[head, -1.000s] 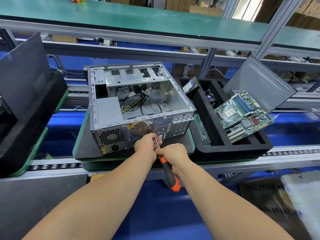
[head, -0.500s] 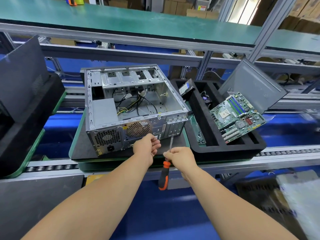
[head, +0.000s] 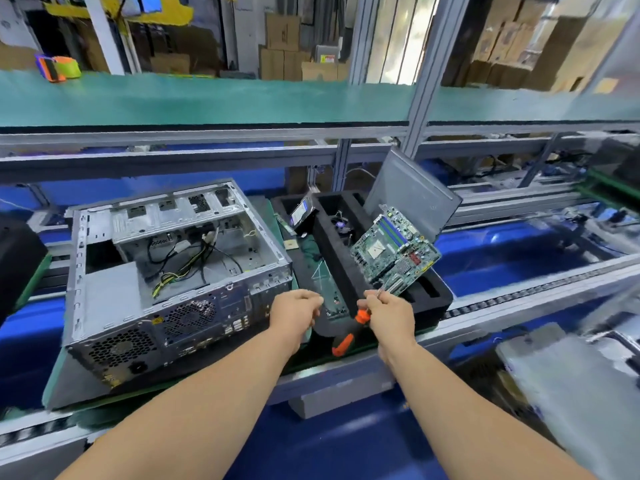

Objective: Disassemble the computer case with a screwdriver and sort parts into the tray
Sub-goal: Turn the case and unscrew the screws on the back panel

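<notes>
While the case [head: 173, 271] is lying open on its side on the green tabletop [head: 62, 372], well to the left, it is showing itself as the heavy, stiff piece here: sheet steel with thin edges, best taken by its folded frame rails, not by the loose cables inside. Just to its right the black foam tray [head: 436, 296] is sitting with a side panel leaning at its back; the foam is looking soft and should be cushioning parts. A motherboard [head: 394, 251] is resting tilted across the tray's right slot; it is light and fragile, so I would be holding it by its edges only. The right hand [head: 389, 313] is clenching a screwdriver [head: 349, 332] near the shaft, handle hanging down. The left hand [head: 294, 311] is pinching its fingers together, perhaps on a small screw; I cannot tell.
</notes>
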